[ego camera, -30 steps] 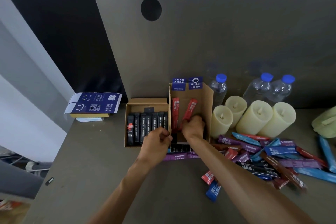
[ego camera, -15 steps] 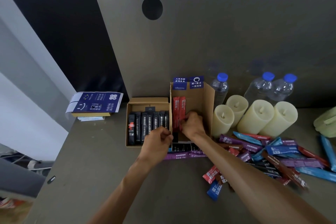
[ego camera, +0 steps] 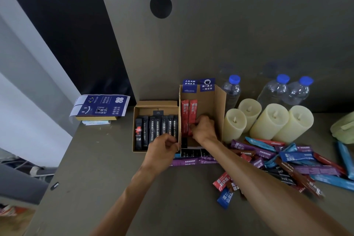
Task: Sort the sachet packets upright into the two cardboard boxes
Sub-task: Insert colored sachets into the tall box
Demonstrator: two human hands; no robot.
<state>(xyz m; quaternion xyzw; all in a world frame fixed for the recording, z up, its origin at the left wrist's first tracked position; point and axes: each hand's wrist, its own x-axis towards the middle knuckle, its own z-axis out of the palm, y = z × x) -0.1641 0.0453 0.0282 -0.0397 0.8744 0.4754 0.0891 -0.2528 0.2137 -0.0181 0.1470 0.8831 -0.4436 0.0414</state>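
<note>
Tilted to the right a second ago, the second red sachet [ego camera: 193, 115] now stands upright, touching the first red sachet [ego camera: 184, 117] on its left, and the right hand [ego camera: 203, 129] has drawn in with it. On the bench [ego camera: 95, 178], the loose sachets [ego camera: 297, 157] lie heaped flat, well to the right of that grip. The tall cardboard box [ego camera: 218, 101] encloses the right grip, whose fingertips pinch the lower end of the second red sachet. The low cardboard box [ego camera: 155, 104] sits just left of the grip, against the tall one, with a row of black sachets [ego camera: 157, 128] upright inside. The left hand [ego camera: 162, 149] is curled at the near corner where the boxes meet, left of the right grip and nearer the person; whether it pinches the cardboard I cannot tell. This placement looks all but finished, so letting go and fetching another from the heap seems next, with most of the sorting left to do
</note>
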